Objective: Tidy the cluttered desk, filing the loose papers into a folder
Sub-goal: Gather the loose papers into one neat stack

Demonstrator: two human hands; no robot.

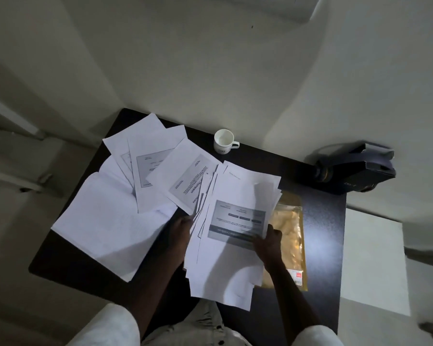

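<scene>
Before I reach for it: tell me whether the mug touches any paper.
Apart. The head view shows dark desk between the mug and the nearest sheet.

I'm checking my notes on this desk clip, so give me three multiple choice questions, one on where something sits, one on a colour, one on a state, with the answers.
1. Where does the cup stand on the desk?
A. At the far edge, beyond the papers
B. On the folder
C. At the near edge, by the person

2. What colour is the plastic folder?
A. Blue
B. Yellow
C. Red

3. What are the hands doing?
A. Both rest flat on bare desk
B. Both hold the paper stack
C. One lifts the cup

Answers: 1 A, the cup stands alone past the spread loose sheets. 2 B, the folder shows translucent yellow beside and under the paper stack. 3 B, the left hand is at the stack's left edge and the right hand at its right edge.
</scene>
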